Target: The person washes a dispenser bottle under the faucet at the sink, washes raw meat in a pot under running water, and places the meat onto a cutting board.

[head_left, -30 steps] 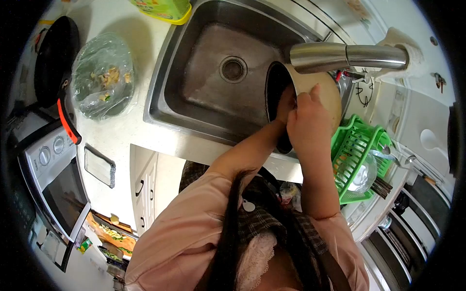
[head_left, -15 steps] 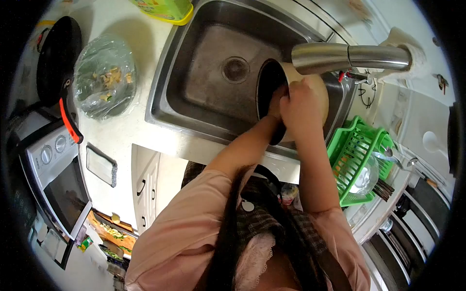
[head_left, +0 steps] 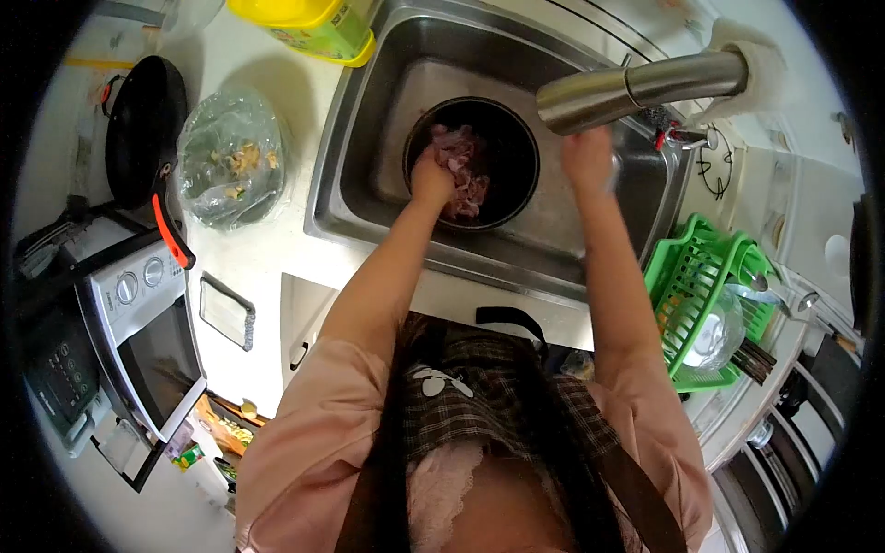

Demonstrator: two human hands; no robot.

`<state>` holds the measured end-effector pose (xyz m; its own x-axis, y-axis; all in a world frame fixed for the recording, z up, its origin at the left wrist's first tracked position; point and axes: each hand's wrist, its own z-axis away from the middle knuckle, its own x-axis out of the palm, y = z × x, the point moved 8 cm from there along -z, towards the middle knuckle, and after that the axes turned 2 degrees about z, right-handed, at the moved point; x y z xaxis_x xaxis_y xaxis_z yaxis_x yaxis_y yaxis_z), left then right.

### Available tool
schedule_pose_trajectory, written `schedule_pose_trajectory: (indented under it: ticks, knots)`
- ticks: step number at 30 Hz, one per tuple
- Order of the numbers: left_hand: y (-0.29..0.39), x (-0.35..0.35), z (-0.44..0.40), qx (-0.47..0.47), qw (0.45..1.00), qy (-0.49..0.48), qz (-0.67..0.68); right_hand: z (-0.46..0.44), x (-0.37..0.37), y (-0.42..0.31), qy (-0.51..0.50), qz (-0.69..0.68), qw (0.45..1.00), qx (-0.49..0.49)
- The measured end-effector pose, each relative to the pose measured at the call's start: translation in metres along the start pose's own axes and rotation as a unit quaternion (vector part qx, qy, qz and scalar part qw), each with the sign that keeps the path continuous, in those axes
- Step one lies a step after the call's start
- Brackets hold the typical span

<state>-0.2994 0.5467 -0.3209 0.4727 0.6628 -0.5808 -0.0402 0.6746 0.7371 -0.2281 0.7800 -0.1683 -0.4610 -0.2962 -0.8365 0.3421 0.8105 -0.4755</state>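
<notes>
In the sink (head_left: 392, 101) a dark round pot (head_left: 507, 198) stands upright, with pieces of raw meat (head_left: 466, 175) inside. My left hand (head_left: 430, 181) reaches into its left side, closed against the meat; some fingers are hidden by it. To the right of the pot and apart from it, my right hand (head_left: 588, 158) is just below the metal faucet (head_left: 599, 100). Motion blurs this hand, and its fingers do not show clearly. No running water can be made out.
Left of the sink are a clear plastic bag with scraps (head_left: 235, 166), a black frying pan (head_left: 143, 129) and a silver oven (head_left: 152, 323). A yellow-green container (head_left: 323, 32) stands at the sink's corner. A green dish rack (head_left: 691, 304) with a glass bowl sits at right.
The pot has gone from tilted on its side to upright and shifted left. My right hand has left the pot and moved under the faucet. My left hand remains inside, now among visible meat.
</notes>
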Motion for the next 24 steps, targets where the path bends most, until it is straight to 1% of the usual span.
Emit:
schedule_pose_trajectory:
  ticks: [2, 3, 4, 5, 6, 7, 8, 9, 10, 12, 13, 14, 16, 17, 18, 19, 20, 21, 22, 23, 24]
  knots:
    - [-0.015, -0.006, 0.001, -0.043, 0.996, -0.012, 0.076, -0.041, -0.035, -0.003, 0.064, 0.047, 0.996, -0.027]
    - [-0.015, -0.016, 0.008, -0.083, 0.993, -0.006, 0.086, -0.053, -0.032, 0.011, 0.067, 0.024, 0.997, -0.029]
    - [-0.016, -0.014, 0.008, -0.080, 0.993, -0.008, 0.081, -0.067, -0.028, 0.023, 0.072, 0.001, 0.997, -0.034]
    - [-0.026, -0.013, 0.007, -0.114, 0.989, 0.026, 0.089, -0.076, -0.020, 0.032, 0.076, 0.001, 0.997, -0.031]
    - [-0.038, -0.012, 0.008, -0.148, 0.982, 0.061, 0.097, -0.083, -0.009, 0.050, 0.073, -0.088, 0.993, 0.023]
    - [-0.042, -0.008, 0.005, -0.146, 0.983, 0.060, 0.096, -0.082, -0.005, 0.058, 0.070, -0.132, 0.988, 0.049]
    - [-0.058, 0.010, 0.005, -0.224, 0.957, -0.001, 0.182, -0.082, -0.002, 0.067, 0.069, -0.175, 0.979, 0.075]
    - [-0.068, 0.028, 0.011, -0.300, 0.915, -0.061, 0.264, -0.079, -0.003, 0.056, 0.053, -0.098, 0.994, 0.019]
    - [-0.071, 0.032, 0.011, -0.300, 0.915, -0.062, 0.264, -0.076, -0.003, 0.046, 0.038, -0.020, 0.998, -0.037]
    - [-0.069, 0.042, 0.008, -0.255, 0.905, -0.046, 0.339, -0.071, -0.009, 0.038, 0.050, -0.041, 0.998, -0.026]
    - [-0.088, 0.056, 0.001, -0.254, 0.905, -0.047, 0.339, -0.068, -0.013, 0.032, 0.063, -0.064, 0.996, -0.017]
    - [-0.115, 0.075, -0.012, -0.225, 0.904, -0.047, 0.360, -0.064, -0.014, 0.028, 0.063, -0.064, 0.996, -0.016]
    - [-0.114, 0.075, -0.018, -0.195, 0.903, -0.047, 0.380, -0.057, -0.019, 0.014, 0.074, -0.013, 0.997, -0.030]
    - [-0.111, 0.072, -0.017, -0.181, 0.913, -0.044, 0.363, -0.049, -0.025, 0.007, 0.075, -0.014, 0.997, -0.030]
    - [-0.096, 0.062, -0.013, -0.168, 0.922, -0.041, 0.347, -0.040, -0.031, 0.003, 0.029, -0.171, 0.983, 0.066]
    - [-0.069, 0.047, -0.002, -0.168, 0.922, -0.040, 0.346, -0.027, -0.031, -0.005, -0.018, -0.323, 0.933, 0.160]
    - [-0.037, 0.027, 0.013, -0.200, 0.911, -0.032, 0.359, -0.018, -0.041, -0.022, -0.019, -0.324, 0.933, 0.159]
    - [-0.023, 0.017, 0.022, -0.232, 0.899, -0.023, 0.371, -0.010, -0.057, -0.041, 0.035, -0.428, 0.894, 0.130]
    - [-0.026, 0.018, 0.021, -0.234, 0.898, -0.021, 0.371, -0.004, -0.070, -0.055, 0.088, -0.525, 0.841, 0.099]
    - [-0.034, 0.021, 0.021, -0.254, 0.893, -0.010, 0.371, 0.000, -0.072, -0.065, 0.086, -0.525, 0.841, 0.101]
    - [-0.038, 0.022, 0.023, -0.274, 0.888, -0.001, 0.371, 0.002, -0.082, -0.078, 0.097, -0.402, 0.908, 0.068]
